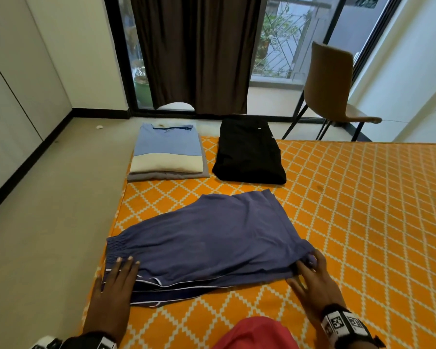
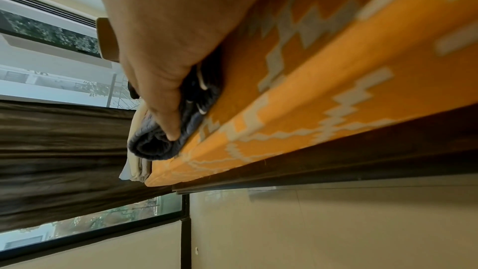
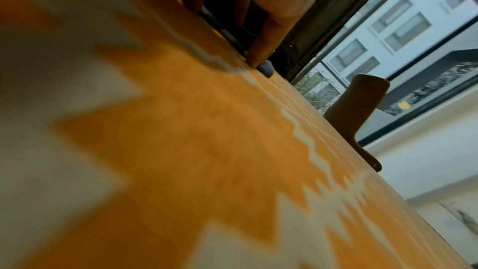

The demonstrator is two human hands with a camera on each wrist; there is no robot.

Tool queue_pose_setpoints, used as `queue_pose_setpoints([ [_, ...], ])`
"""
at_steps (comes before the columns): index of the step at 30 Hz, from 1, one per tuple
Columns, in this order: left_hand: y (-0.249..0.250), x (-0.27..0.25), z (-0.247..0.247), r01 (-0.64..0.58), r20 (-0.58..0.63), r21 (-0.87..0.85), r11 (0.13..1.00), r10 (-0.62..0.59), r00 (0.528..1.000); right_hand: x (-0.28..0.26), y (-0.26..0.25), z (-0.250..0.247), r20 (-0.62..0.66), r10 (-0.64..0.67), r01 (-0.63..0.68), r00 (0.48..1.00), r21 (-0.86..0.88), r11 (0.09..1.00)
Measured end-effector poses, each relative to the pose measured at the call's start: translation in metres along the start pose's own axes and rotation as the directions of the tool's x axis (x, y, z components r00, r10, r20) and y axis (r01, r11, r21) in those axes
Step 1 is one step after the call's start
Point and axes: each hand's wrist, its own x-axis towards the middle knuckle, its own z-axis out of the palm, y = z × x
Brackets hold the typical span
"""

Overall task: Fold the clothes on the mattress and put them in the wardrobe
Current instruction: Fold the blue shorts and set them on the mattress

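Note:
Dark blue shorts [image 1: 207,238] lie spread flat on the orange patterned mattress [image 1: 363,210], waistband to the left. My left hand [image 1: 116,280] rests flat on the waistband end with straight fingers; the left wrist view shows it [image 2: 165,48] lying on the bunched blue fabric [image 2: 155,146]. At the shorts' right corner my right hand [image 1: 310,275] pinches gathered fabric with its fingers spread. The right wrist view shows a fingertip [image 3: 264,48] down on the mattress beside a bit of blue cloth [image 3: 267,69]. A folded light blue and cream stack [image 1: 166,152] and a folded black garment [image 1: 247,152] sit at the far edge.
Pale wardrobe doors [image 1: 15,96] line the left wall across a strip of bare floor. A brown chair [image 1: 332,89] stands past the mattress's far right corner, before a glass door with a dark curtain [image 1: 196,51]. Red cloth [image 1: 257,333] shows at the bottom edge.

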Motion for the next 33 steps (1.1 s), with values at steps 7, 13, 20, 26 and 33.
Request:
queue_pose_setpoints([
  [7, -0.012, 0.002, -0.017, 0.014, 0.141, -0.035, 0.999, -0.009, 0.990, 0.016, 0.002, -0.016, 0.182, 0.040, -0.026, 0.982, -0.079, 0.997],
  [13, -0.025, -0.012, -0.017, 0.029, 0.283, -0.098, 0.995, 0.000, 0.959, -0.009, 0.008, -0.009, 0.220, -0.080, 0.135, 0.972, -0.247, 0.959],
  [20, -0.021, -0.009, -0.026, -0.013, 0.394, -0.033, 0.999, 0.025, 0.919, 0.023, -0.004, -0.013, 0.279, 0.000, 0.108, 0.960, -0.370, 0.923],
  [26, -0.013, -0.003, -0.031, -0.083, 0.363, 0.111, 0.990, 0.037, 0.931, 0.021, 0.008, -0.019, 0.282, -0.106, 0.204, 0.953, -0.344, 0.917],
  [33, 0.012, -0.001, -0.079, 0.012, 0.201, -0.084, 0.996, 0.005, 0.980, -0.016, -0.032, -0.057, 0.057, 0.031, -0.014, 0.998, -0.289, 0.957],
])
